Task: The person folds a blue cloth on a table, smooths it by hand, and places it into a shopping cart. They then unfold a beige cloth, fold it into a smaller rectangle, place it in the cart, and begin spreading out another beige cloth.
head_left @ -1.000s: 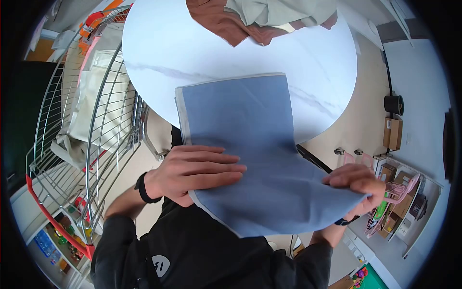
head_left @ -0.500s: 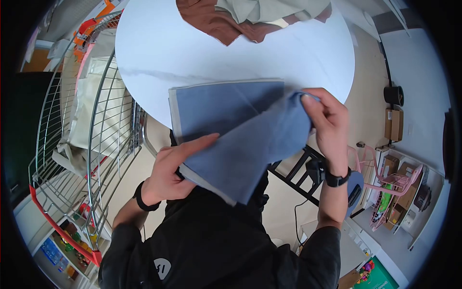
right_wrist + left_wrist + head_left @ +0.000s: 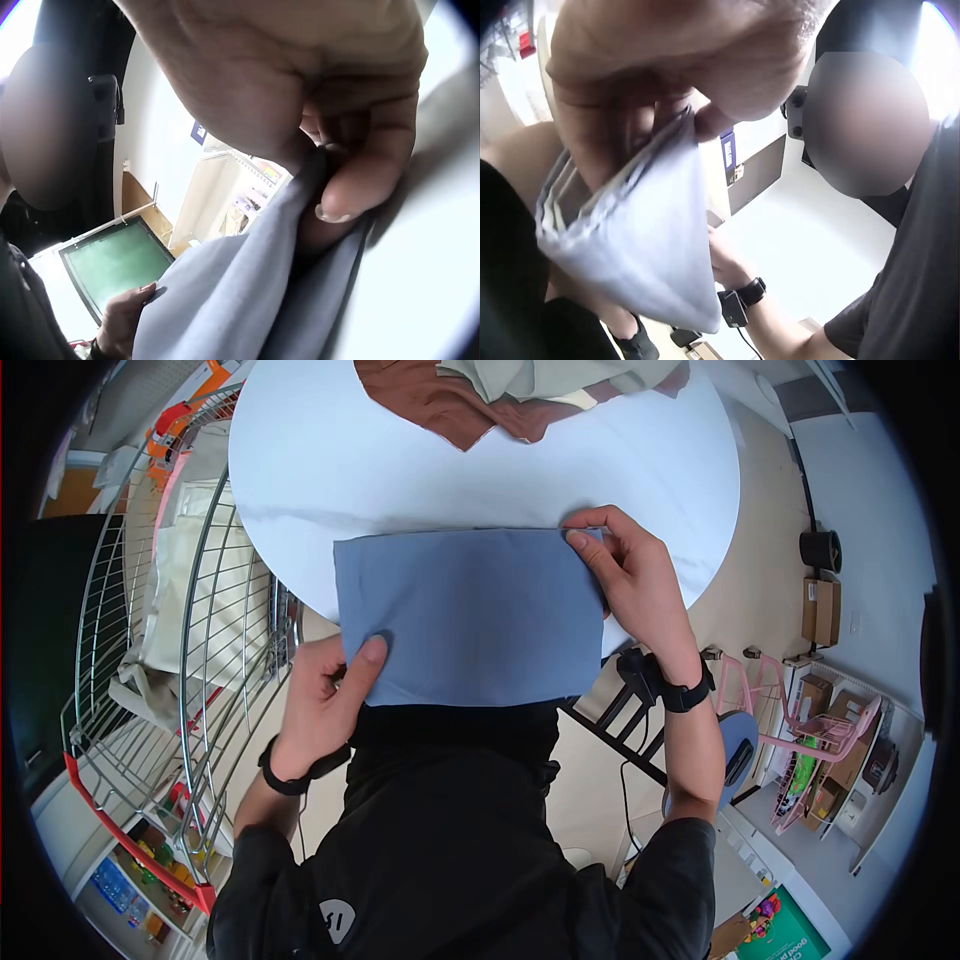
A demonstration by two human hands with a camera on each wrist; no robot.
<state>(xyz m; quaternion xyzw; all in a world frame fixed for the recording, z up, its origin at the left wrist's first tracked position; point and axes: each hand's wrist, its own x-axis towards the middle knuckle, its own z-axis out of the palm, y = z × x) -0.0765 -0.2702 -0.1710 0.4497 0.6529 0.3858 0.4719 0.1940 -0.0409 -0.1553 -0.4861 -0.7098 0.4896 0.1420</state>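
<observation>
- The blue cloth (image 3: pixel 465 615) lies folded in a rectangle on the near edge of the round white table (image 3: pixel 300 470), its near part hanging off.
- Your left hand (image 3: pixel 325 705) pinches its near left corner; your right hand (image 3: pixel 630 575) pinches the far right corner.
- Judging by this, the fold looks made; squaring remains.
- Brown and beige cloths (image 3: pixel 500 395) lie across the table's far side; a wire basket (image 3: pixel 190 620) stands left of the table, clear of the cloth.

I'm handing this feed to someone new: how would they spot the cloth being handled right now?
Find the round white table. On its near edge lies a folded blue cloth, its near part hanging over the edge, pinched by the left hand and right hand. It is flat, square-folded and blue, unlike the crumpled brown cloth and beige cloth at the far side.
</observation>
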